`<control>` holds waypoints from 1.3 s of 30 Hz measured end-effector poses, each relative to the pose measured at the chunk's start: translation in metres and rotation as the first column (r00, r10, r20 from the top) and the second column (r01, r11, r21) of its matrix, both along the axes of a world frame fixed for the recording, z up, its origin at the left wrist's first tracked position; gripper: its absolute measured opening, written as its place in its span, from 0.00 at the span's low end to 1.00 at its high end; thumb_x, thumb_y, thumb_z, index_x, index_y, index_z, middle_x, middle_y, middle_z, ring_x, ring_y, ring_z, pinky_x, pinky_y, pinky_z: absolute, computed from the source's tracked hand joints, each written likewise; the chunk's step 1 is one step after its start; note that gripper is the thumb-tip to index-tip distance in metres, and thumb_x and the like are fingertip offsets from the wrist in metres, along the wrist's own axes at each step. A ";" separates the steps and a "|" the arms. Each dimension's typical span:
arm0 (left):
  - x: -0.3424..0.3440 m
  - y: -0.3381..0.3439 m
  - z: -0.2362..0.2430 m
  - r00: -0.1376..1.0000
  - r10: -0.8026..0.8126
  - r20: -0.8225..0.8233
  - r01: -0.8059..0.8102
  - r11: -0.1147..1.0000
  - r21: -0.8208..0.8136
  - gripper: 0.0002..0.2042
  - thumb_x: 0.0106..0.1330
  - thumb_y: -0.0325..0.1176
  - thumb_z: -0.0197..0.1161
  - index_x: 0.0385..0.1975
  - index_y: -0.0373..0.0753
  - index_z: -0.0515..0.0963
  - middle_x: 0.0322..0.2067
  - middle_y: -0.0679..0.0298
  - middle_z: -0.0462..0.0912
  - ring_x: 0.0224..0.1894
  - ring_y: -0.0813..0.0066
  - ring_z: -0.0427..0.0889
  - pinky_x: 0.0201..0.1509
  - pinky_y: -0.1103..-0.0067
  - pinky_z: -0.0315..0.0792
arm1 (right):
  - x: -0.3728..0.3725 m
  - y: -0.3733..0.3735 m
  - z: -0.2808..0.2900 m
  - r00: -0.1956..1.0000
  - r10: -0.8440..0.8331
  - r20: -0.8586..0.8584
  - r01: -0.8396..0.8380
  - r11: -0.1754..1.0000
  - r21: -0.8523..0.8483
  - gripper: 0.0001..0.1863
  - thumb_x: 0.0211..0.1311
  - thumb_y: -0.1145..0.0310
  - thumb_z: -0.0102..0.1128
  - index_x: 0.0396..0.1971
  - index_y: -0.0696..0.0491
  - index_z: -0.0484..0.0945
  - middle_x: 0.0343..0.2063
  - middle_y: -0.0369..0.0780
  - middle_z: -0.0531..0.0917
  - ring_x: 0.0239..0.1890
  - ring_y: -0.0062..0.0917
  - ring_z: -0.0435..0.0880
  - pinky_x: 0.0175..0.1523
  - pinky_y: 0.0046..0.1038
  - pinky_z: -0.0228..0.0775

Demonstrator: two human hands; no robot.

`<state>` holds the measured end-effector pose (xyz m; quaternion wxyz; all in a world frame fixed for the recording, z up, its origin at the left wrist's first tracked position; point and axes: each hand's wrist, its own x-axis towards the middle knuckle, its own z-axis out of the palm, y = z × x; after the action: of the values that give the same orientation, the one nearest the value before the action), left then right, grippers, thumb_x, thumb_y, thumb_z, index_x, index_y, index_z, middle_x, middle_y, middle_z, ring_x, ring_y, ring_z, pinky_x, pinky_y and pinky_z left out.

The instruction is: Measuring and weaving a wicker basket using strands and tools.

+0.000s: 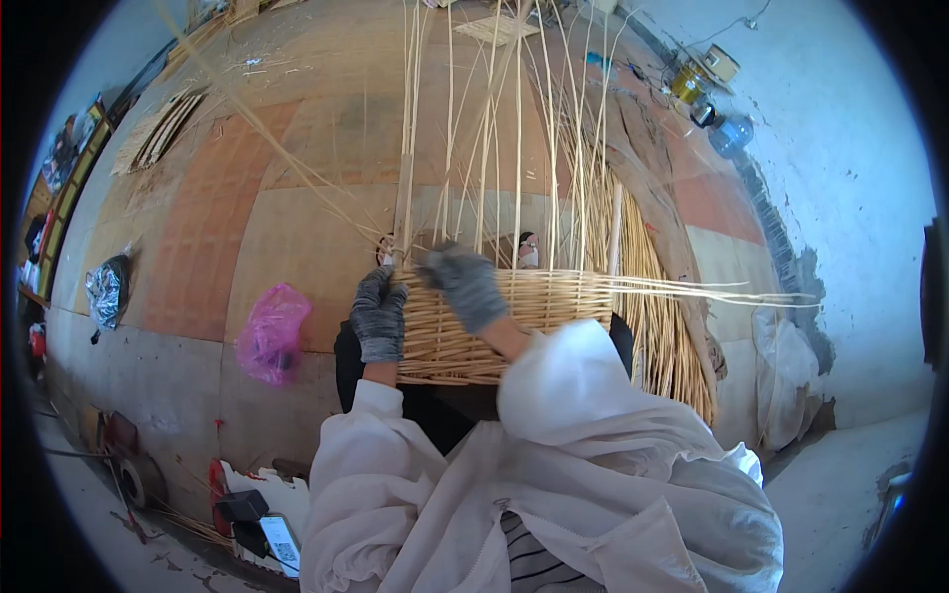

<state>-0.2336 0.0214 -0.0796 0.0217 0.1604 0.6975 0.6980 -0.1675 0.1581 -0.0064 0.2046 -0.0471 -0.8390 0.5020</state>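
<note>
A partly woven wicker basket (554,296) of pale rods lies across my lap, with tall upright rods (518,148) rising from its far edge. My left hand (379,318), in a grey knitted glove, is closed round the basket's left corner. Beside it, over the far rim, my right hand (467,285) wears a matching glove. Motion smears its fingers, so what they hold cannot be made out. Long thin rods (287,153) slant from the left corner toward the upper left. More rod ends (712,290) stick out sideways at the right.
A thick bundle of rods (660,346) lies to the right of the basket. On the left floor are a pink plastic bag (274,334) and a silvery bag (107,289). A phone (281,544) lies at the lower left. A blue water bottle (732,135) stands by the right wall.
</note>
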 end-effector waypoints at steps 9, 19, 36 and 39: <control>0.015 0.019 0.041 0.745 -0.184 -0.641 -0.282 0.784 -0.553 0.20 0.47 0.40 0.67 0.38 0.37 0.77 0.39 0.55 0.74 0.44 0.60 0.71 0.49 0.70 0.66 | -0.051 0.062 -0.003 0.941 -0.217 -0.261 0.335 0.713 0.616 0.11 0.58 0.67 0.50 0.39 0.55 0.73 0.27 0.41 0.77 0.31 0.29 0.78 0.36 0.28 0.69; 0.039 0.034 0.037 0.847 -0.087 -0.524 -0.218 0.842 -0.493 0.29 0.43 0.57 0.64 0.45 0.49 0.75 0.41 0.55 0.72 0.50 0.56 0.66 0.57 0.61 0.53 | 0.057 0.083 -0.022 0.946 -0.289 -0.145 0.066 0.613 -0.788 0.10 0.57 0.74 0.51 0.39 0.57 0.73 0.33 0.41 0.77 0.36 0.26 0.77 0.38 0.23 0.71; 0.105 0.176 0.090 0.723 -0.668 -0.176 0.141 0.393 -0.909 0.35 0.46 0.58 0.59 0.57 0.58 0.61 0.47 0.56 0.72 0.54 0.58 0.66 0.61 0.53 0.43 | 0.093 0.180 0.000 0.861 -0.496 -0.115 0.505 0.803 0.316 0.23 0.51 0.84 0.51 0.50 0.53 0.67 0.42 0.42 0.73 0.41 0.27 0.75 0.44 0.25 0.69; 0.115 0.197 0.109 0.729 -0.679 0.080 0.258 0.165 -0.952 0.35 0.46 0.59 0.58 0.57 0.58 0.62 0.49 0.56 0.70 0.55 0.59 0.66 0.60 0.49 0.42 | 0.078 0.203 0.022 0.883 -0.464 0.076 0.411 0.839 0.356 0.26 0.54 0.81 0.50 0.56 0.52 0.62 0.49 0.41 0.71 0.44 0.24 0.72 0.46 0.22 0.68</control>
<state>-0.1185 0.2183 0.0294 0.1972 0.4579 0.8625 0.0868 -0.0898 0.3613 0.0161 0.2515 -0.2427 -0.8913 0.2888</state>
